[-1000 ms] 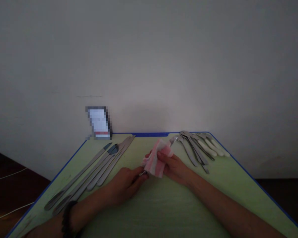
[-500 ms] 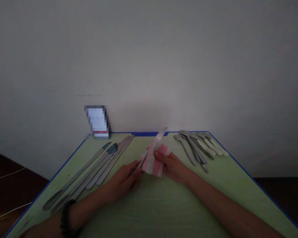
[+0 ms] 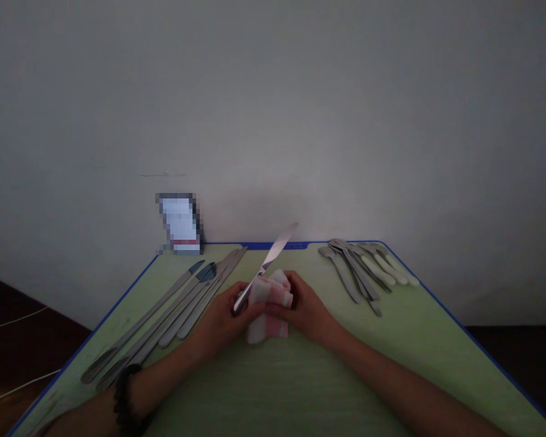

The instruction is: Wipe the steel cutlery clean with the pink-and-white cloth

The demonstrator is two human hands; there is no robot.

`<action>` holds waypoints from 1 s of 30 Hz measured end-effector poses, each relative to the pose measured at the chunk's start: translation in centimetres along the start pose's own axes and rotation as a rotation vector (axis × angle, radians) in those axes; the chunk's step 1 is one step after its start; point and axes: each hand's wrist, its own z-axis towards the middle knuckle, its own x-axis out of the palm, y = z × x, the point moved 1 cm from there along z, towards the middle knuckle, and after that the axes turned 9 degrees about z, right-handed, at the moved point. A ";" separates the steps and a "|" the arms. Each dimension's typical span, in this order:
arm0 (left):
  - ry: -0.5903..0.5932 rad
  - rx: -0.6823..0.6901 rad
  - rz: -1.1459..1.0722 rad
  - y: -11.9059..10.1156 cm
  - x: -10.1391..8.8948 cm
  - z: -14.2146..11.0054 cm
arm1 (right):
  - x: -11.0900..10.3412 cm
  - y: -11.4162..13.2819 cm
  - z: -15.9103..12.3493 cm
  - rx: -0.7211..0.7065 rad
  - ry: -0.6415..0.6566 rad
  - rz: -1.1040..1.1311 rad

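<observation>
A metal table knife (image 3: 276,250) slants up and to the right over the middle of the table, its blade bare. My left hand (image 3: 230,312) is closed around the knife's handle, and its thumb presses on a pink and white cloth (image 3: 269,291). Gripping the right side of that cloth is my right hand (image 3: 303,306), fingers bent behind it. The cloth is bunched beside the handle and hangs a little below my thumbs. Fingers of both hands are partly hidden by the cloth.
Long metal knives and spoons (image 3: 168,315) lie on the left of the green table (image 3: 273,388). Shorter spoons and forks (image 3: 357,270), some with cream handles, lie at the right. A blurred-out phone-like screen (image 3: 179,221) leans against the wall (image 3: 273,121) at the back left.
The cloth has come off the blade and moved down and left to the handle. My right hand followed it, and my hands are now closer together.
</observation>
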 end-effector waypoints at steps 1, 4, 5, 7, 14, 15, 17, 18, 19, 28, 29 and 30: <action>-0.013 0.003 0.003 -0.1 0.0 0.0 | 0.0 -0.1 0.0 -0.003 -0.028 0.018; -0.058 0.005 -0.006 -0.4 -0.1 0.0 | -0.2 -0.5 0.2 0.000 -0.081 0.017; -0.081 0.007 -0.013 -0.5 -0.1 0.0 | -0.3 -0.5 0.3 0.002 -0.075 -0.014; -0.114 0.007 -0.024 -0.5 -0.2 0.0 | -0.3 -0.4 0.3 -0.020 -0.047 -0.070; -0.020 -0.011 -0.117 -0.3 -0.3 0.0 | -0.2 0.5 0.0 -0.121 -0.016 -0.065; 0.002 -0.010 -0.122 -0.4 -0.3 0.0 | -0.2 0.5 0.0 -0.116 -0.017 -0.067; 0.030 -0.017 -0.119 -0.5 -0.4 0.1 | -0.3 0.4 0.0 -0.115 -0.019 -0.083; 0.033 -0.028 -0.115 -0.5 -0.4 0.1 | -0.3 0.4 0.0 -0.116 -0.020 -0.089; 0.031 -0.039 -0.113 -0.5 -0.4 0.1 | -0.4 0.3 0.0 -0.115 -0.023 -0.088; -0.014 -0.083 -0.124 -0.2 -0.2 0.2 | -0.5 0.0 0.0 0.015 0.048 0.037; -0.006 -0.081 -0.131 -0.2 -0.2 0.1 | -0.6 0.1 -0.1 0.031 0.065 0.047; 0.009 -0.076 -0.143 -0.2 -0.2 0.1 | -0.6 0.1 -0.1 0.045 0.082 0.061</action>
